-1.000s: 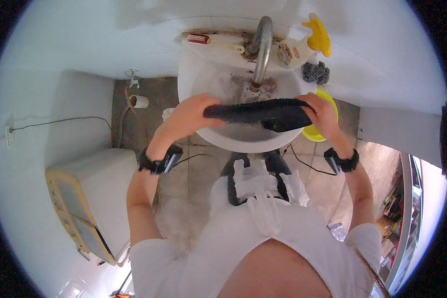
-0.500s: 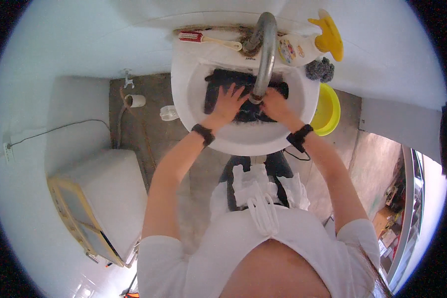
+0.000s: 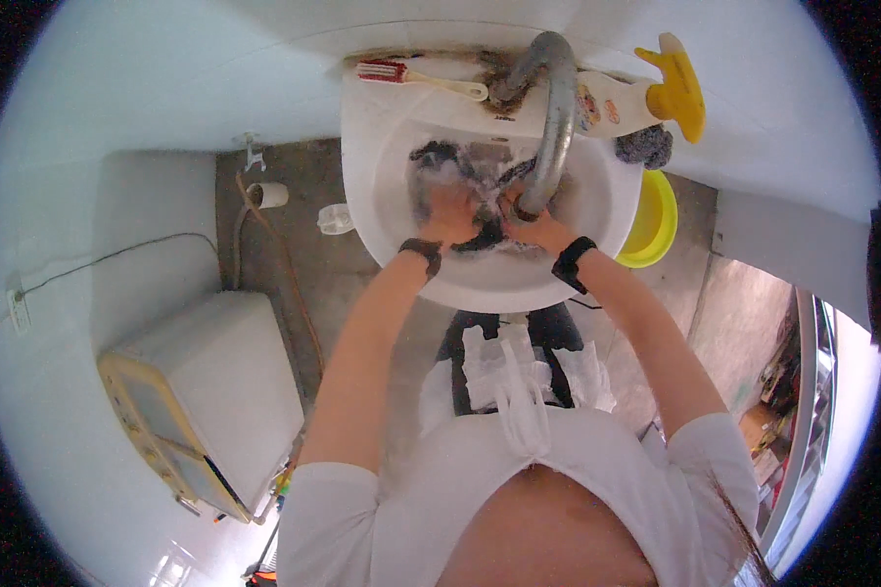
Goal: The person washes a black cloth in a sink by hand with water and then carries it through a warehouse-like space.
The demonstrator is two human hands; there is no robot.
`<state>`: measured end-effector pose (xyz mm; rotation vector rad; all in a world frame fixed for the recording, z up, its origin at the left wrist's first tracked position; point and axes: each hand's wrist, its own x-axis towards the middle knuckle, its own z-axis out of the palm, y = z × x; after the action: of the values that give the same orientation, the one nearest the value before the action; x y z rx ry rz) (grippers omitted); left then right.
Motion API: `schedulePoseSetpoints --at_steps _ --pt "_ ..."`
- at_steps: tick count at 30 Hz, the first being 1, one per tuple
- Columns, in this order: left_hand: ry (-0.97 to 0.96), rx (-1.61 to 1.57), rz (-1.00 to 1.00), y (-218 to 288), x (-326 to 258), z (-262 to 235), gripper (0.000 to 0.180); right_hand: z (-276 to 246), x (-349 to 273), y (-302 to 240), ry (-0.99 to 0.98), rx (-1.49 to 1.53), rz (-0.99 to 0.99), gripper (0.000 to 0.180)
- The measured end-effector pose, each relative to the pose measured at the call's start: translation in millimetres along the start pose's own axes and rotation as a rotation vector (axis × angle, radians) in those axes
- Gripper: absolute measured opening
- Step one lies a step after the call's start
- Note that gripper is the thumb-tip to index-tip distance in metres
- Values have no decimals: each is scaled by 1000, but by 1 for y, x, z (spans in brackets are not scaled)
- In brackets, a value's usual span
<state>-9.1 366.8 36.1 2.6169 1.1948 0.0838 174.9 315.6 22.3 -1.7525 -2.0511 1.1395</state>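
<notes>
Both my hands are down in the white washbasin (image 3: 480, 289), among a wet, bunched black cloth (image 3: 487, 236) and whitish, splashing water. My left hand (image 3: 450, 213) is on the left part of the cloth, its fingers blurred by water and motion. Close to it, under the faucet spout, my right hand (image 3: 536, 230) is closed on the cloth, partly hidden by the spout. Dark folds of cloth show between the hands and toward the basin's back. The curved metal faucet (image 3: 558, 122) arches over the right side.
On the basin's back ledge lie a brush (image 3: 421, 80) with red-and-white bristles, a white spray bottle (image 3: 612, 103) with yellow trigger and a grey scouring pad (image 3: 644, 148). A yellow basin (image 3: 656, 223) stands below right. A white appliance (image 3: 210, 367) is at left.
My hands have moved closer together and lower in the basin. The black cloth, spread flatter before, is now bunched up. Water now looks whiter and churned. The view has shifted slightly.
</notes>
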Motion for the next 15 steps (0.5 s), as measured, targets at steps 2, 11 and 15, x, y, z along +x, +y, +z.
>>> schedulePoseSetpoints --at_steps 2,11,15 --pt "-474 -85 -67 1 12 -19 63 -27 -6 -15 -129 19 -29 47" --pt "-138 96 -69 11 13 -11 29 -33 8 -28 -121 -666 -30 38" --pt "-181 -351 -400 1 8 -30 31 -37 5 -40 228 98 31 33"
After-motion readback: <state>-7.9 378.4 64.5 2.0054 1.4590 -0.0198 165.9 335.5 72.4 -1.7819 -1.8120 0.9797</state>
